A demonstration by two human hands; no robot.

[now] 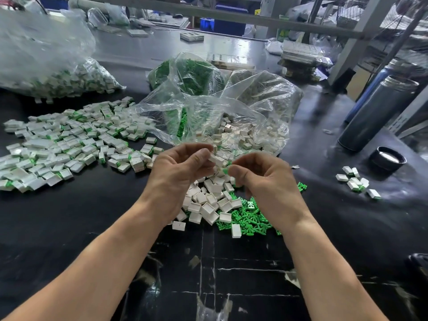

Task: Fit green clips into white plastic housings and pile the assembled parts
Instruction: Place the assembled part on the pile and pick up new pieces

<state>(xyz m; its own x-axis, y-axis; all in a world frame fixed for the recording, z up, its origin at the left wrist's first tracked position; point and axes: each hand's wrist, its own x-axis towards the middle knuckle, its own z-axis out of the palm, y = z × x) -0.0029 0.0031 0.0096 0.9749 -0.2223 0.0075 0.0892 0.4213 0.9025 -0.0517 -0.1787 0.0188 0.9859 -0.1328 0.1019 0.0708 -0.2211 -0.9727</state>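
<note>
Step in hand, by appearance, is insertion: the left hand [183, 167] pinches a white housing [216, 160] above the loose stock; the right hand [259, 176] pinches a green clip [225, 170] at its mouth; next, align, press home, then drop onto the assembled pile [69, 144].

Over on the right we've got a dark steel flask [379, 112] standing upright, its black lid [387, 158] sitting just beside it.

A single head-worn wide-angle view looks forward and down, close over the black worktable [69, 228]
</note>
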